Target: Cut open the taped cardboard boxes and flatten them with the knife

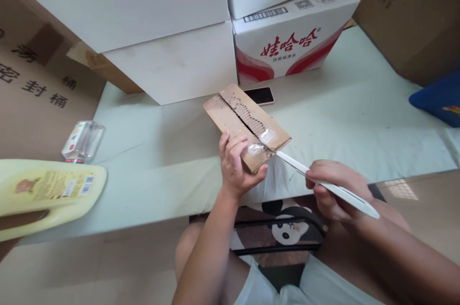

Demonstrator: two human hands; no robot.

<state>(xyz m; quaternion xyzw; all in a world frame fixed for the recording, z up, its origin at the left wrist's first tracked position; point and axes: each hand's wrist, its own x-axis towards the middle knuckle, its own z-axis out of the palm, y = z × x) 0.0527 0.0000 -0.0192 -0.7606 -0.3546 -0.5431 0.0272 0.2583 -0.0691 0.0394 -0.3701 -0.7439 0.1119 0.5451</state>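
Cardboard box (239, 127): sits over the near part of the cloth-covered table (143, 175), tilted, seam side up; whether its underside rests on the cloth cannot be told. A dark, ragged gap runs along most of the seam. Beside it, a strip of surface paper is gone and ribbed corrugation shows. Clear tape (257, 148) shows, wrinkled, at the near end.

Judged progress: seam largely parted; near end uncertain, the tape there perhaps only partly cut. Both flaps lie down; contents not visible.

Left hand (235, 166): half curled around the box's near end, fingers over one flap, thumb at the end face. Right hand (338, 180): closed around a white cutter (354, 202), its tip at the near end of the seam.

Farther out: phone (264, 95) just beyond the box; white carton with red print (283, 51) behind it; clear bottle (88, 139) and yellow container (64, 185) well apart, at left.
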